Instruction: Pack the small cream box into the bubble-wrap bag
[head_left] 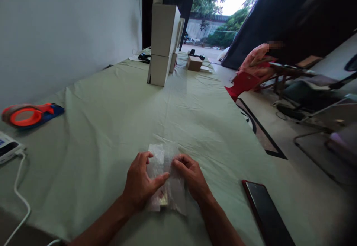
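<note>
A clear bubble-wrap pouch (164, 156) lies on the pale green tablecloth (111, 112) near the front edge, with something small and yellowish inside its near end. My left hand (141, 184) rests on the pouch's left side, fingers curled and thumb pressed across the plastic. My right hand (191, 175) grips the pouch's right side with bent fingers. Both hands hold the same pouch flat on the cloth.
A dark phone in a red case (264, 212) lies at the right front. An orange tape dispenser (28, 115) and a white device with a cable (8, 150) sit at the left. Stacked white boxes (163, 45) and a small cardboard box (194, 63) stand farther back. A person in red (256, 61) sits at the right.
</note>
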Action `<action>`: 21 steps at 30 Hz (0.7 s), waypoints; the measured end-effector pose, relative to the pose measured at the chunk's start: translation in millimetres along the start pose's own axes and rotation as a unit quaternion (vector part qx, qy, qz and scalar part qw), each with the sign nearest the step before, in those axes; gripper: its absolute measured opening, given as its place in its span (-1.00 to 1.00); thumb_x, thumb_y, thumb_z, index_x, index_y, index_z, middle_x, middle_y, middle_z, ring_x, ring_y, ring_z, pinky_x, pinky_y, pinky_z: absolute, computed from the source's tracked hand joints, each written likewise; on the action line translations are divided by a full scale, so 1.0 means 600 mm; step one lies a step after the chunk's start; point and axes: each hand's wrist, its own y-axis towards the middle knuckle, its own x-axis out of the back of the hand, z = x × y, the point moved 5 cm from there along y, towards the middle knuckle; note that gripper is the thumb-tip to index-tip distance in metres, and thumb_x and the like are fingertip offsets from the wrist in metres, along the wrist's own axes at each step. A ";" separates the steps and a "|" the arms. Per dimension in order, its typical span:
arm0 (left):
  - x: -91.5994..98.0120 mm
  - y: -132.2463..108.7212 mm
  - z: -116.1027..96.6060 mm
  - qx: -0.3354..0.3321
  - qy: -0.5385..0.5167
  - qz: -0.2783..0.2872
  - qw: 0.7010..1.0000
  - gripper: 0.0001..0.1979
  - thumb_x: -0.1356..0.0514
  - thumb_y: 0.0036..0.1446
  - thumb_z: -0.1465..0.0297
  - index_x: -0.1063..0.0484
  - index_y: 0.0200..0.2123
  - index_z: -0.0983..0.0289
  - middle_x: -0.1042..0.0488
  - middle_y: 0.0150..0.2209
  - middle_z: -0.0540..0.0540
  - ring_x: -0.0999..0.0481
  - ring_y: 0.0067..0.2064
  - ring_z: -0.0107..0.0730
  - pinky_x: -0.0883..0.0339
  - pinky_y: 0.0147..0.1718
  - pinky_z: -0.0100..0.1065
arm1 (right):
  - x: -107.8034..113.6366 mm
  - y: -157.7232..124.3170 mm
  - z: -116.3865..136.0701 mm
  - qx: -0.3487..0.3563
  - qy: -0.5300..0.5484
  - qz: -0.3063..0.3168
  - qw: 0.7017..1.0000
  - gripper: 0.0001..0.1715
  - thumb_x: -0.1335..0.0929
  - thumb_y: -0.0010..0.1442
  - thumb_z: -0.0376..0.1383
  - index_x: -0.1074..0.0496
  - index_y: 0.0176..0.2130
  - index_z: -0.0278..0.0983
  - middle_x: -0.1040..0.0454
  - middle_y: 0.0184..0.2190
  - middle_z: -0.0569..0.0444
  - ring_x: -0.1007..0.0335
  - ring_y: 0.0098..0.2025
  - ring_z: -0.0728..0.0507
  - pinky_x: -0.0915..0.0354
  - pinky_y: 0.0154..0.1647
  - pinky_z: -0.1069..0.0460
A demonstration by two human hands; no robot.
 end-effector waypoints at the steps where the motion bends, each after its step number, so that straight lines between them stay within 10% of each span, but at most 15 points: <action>1: -0.003 0.000 -0.001 0.000 -0.001 -0.002 1.000 -0.46 -0.43 -0.19 0.15 -0.37 -0.14 0.20 -0.40 -0.28 0.06 -0.39 -0.26 -0.19 -0.28 -0.21 -0.21 | -0.003 -0.002 0.000 -0.001 0.007 0.013 1.000 -0.66 -0.50 -0.01 -0.05 -0.45 -0.42 -0.24 -0.47 -0.48 0.15 -0.35 -0.45 -0.06 -0.25 -0.41 0.08; 10: -0.004 0.013 0.013 0.114 -0.150 0.033 0.982 -0.92 -0.25 -0.08 0.41 -0.40 -0.44 0.23 -0.39 -0.47 -0.03 -0.36 -0.41 -0.38 -0.22 -0.39 -0.38 | -0.025 -0.012 -0.005 -0.037 0.108 0.059 0.992 -0.65 -0.45 0.05 -0.02 -0.43 -0.31 -0.22 -0.58 -0.34 0.02 -0.51 -0.35 -0.18 -0.39 -0.25 -0.06; 15: 0.012 0.034 0.051 0.237 -0.334 0.007 0.912 -0.77 -0.24 -0.14 0.25 -0.27 -0.46 0.23 -0.47 -0.48 0.00 -0.48 -0.44 -0.35 -0.32 -0.40 -0.35 | 0.015 0.001 -0.006 -0.031 0.094 -0.055 0.994 -0.62 -0.48 -0.03 -0.03 -0.35 -0.45 -0.22 -0.52 -0.46 0.08 -0.44 -0.49 -0.11 -0.35 -0.47 0.02; 21: 0.022 0.046 0.068 0.233 -0.284 0.007 0.930 -0.61 -0.28 -0.13 0.22 -0.28 -0.24 0.24 -0.49 -0.41 0.00 -0.50 -0.43 -0.38 -0.34 -0.42 -0.37 | 0.048 0.011 0.007 0.035 -0.055 -0.102 0.993 -0.64 -0.40 0.05 0.00 -0.33 -0.43 -0.23 -0.46 -0.51 0.08 -0.38 -0.50 -0.08 -0.29 -0.54 0.07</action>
